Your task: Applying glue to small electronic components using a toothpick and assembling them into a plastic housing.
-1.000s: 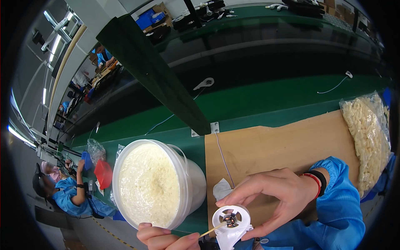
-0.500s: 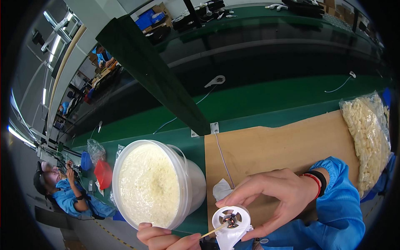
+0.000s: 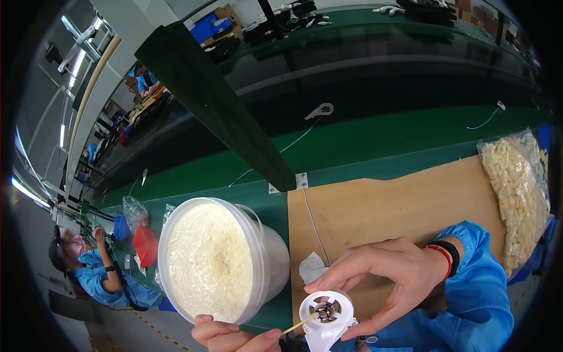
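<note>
My right hand (image 3: 387, 276) grips a white plastic fan housing (image 3: 322, 335), its thumb and fingers on either side of the round ring. Inside the ring sits a small motor (image 3: 324, 312) with copper-coloured windings. My left hand (image 3: 234, 337) pinches a thin wooden stick (image 3: 299, 324), whose tip reaches into the ring at the motor. Whether the tip carries anything is too small to tell. Just beyond my left hand stands a white bucket (image 3: 274, 264) filled with a pale yellow, lumpy paste (image 3: 208, 258). A crumpled white tissue (image 3: 312, 268) lies near my right fingertips.
Brown cardboard (image 3: 399, 202) covers the bench before me. At right lies a clear bag of cream-coloured pieces (image 3: 516, 199). A dark green post (image 3: 217, 105) rises beyond the bucket. White handle-shaped parts (image 3: 321, 111) with cables lie on the conveyor (image 3: 375, 126). A co-worker (image 3: 99, 273) sits at left.
The white parts on the conveyor have shifted to the right. The co-worker's head and arm have moved slightly. My hands, the stick and the fan housing have barely moved.
</note>
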The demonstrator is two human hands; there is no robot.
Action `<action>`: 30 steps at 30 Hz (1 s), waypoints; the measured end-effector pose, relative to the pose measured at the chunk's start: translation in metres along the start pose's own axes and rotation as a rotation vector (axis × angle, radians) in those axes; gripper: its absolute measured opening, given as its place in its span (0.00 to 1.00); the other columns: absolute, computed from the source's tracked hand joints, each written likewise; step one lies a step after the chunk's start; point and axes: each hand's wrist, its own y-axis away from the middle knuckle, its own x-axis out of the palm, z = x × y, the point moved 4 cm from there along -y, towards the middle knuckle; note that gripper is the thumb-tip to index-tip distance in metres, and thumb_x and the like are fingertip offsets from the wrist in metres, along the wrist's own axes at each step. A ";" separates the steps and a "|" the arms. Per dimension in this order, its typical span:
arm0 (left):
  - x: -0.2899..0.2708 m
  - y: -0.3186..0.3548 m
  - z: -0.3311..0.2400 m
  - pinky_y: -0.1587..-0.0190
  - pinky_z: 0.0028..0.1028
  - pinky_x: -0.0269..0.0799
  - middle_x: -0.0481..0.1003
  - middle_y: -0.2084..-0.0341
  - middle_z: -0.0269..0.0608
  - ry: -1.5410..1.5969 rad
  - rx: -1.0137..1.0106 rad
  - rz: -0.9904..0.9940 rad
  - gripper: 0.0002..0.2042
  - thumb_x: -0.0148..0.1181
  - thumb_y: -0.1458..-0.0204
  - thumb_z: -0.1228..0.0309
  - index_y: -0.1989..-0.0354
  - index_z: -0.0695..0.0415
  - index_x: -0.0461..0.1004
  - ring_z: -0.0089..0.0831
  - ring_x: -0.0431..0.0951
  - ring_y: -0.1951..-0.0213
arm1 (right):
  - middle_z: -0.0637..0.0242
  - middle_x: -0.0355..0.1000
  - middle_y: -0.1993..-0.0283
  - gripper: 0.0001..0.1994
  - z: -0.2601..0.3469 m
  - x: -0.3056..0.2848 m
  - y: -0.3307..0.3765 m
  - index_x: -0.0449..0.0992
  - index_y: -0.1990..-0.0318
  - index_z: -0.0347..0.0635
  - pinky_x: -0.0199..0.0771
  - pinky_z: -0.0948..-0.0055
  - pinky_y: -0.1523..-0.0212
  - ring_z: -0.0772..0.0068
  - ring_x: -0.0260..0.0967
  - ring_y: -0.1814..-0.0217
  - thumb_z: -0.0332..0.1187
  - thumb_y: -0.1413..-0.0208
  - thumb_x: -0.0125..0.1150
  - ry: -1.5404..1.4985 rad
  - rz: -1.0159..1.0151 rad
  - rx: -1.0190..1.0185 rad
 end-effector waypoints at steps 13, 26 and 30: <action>-0.012 0.009 0.003 0.59 0.35 0.61 0.64 0.75 0.37 -0.037 -0.092 -0.155 0.06 0.63 0.52 0.72 0.75 0.60 0.74 0.36 0.64 0.66 | 0.59 0.69 0.49 0.26 -0.044 -0.118 -0.007 0.63 0.47 0.35 0.75 0.70 0.48 0.69 0.71 0.48 0.20 0.54 0.66 -0.106 -0.548 0.010; -0.015 0.003 0.007 0.60 0.35 0.61 0.65 0.74 0.39 -0.070 -0.152 -0.162 0.02 0.61 0.54 0.78 0.73 0.63 0.75 0.37 0.65 0.66 | 0.51 0.69 0.49 0.28 -0.182 -0.368 0.116 0.67 0.47 0.35 0.66 0.55 0.43 0.47 0.64 0.44 0.39 0.55 0.67 1.633 -1.123 0.978; -0.006 0.000 0.012 0.60 0.34 0.62 0.68 0.76 0.40 -0.037 -0.302 -0.056 0.03 0.62 0.56 0.78 0.73 0.64 0.77 0.36 0.66 0.68 | 0.47 0.66 0.43 0.30 -0.237 -0.359 0.059 0.65 0.42 0.34 0.67 0.59 0.43 0.49 0.63 0.40 0.37 0.53 0.64 1.382 -0.663 0.653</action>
